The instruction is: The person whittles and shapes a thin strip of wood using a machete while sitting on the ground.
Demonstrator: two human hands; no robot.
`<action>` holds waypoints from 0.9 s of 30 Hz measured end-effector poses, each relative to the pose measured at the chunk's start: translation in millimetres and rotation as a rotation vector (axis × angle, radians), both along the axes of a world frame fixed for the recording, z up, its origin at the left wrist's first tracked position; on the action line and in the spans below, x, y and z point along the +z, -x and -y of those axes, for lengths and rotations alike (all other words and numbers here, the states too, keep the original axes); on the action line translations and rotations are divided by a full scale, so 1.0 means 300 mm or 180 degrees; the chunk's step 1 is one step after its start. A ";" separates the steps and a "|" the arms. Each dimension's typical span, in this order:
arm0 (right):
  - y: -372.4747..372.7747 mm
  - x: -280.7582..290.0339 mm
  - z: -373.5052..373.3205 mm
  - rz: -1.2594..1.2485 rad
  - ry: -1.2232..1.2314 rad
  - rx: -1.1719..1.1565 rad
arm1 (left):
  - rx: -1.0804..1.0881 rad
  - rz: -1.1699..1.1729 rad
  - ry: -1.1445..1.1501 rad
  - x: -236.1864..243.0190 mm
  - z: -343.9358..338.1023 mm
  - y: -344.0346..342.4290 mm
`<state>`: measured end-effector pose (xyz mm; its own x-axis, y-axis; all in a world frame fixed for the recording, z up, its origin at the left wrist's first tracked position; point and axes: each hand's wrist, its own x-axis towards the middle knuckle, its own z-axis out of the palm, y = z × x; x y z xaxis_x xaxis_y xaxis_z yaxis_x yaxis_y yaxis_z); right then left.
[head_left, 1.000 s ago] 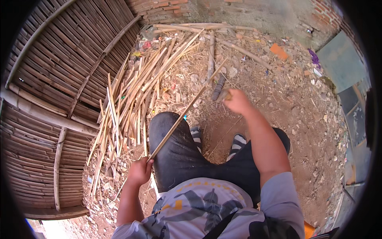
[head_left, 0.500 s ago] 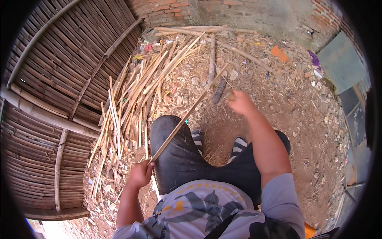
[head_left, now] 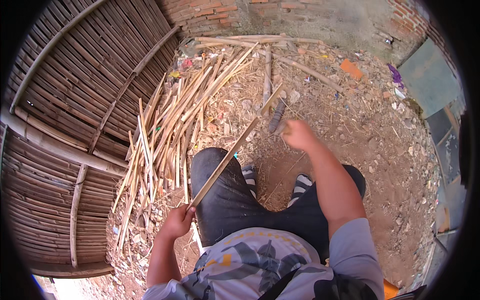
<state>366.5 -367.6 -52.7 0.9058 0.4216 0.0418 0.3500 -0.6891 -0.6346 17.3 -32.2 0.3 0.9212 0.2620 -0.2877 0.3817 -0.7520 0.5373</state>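
Note:
I am squatting on bare dirt. My left hand (head_left: 177,221) grips the near end of a long thin bamboo strip (head_left: 235,148) that slants up and to the right across my left knee. My right hand (head_left: 298,134) is closed around the handle of a dark knife (head_left: 276,117), whose blade lies against the far part of the strip. My striped sandals (head_left: 301,182) show between my knees.
A heap of split bamboo strips (head_left: 170,125) lies on the ground to my left. A woven bamboo panel (head_left: 65,115) fills the left side. A brick wall (head_left: 280,12) stands ahead, a grey board (head_left: 429,75) leans at right, and litter and stones dot the soil.
My right hand with the knife has moved slightly nearer along the strip. My left hand holds the strip in about the same place.

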 end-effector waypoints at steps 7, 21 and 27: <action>0.059 0.069 -0.024 0.0091 -0.0034 0.0201 | 0.0089 -0.0419 -0.0326 0.003 0.009 -0.008; 0.123 0.118 -0.055 0.0390 0.0545 0.1009 | 0.0451 0.0541 -0.1487 -0.065 0.068 0.032; 0.085 0.054 -0.017 0.0146 0.0280 0.1308 | 0.0049 0.0549 -0.0413 -0.063 0.025 -0.001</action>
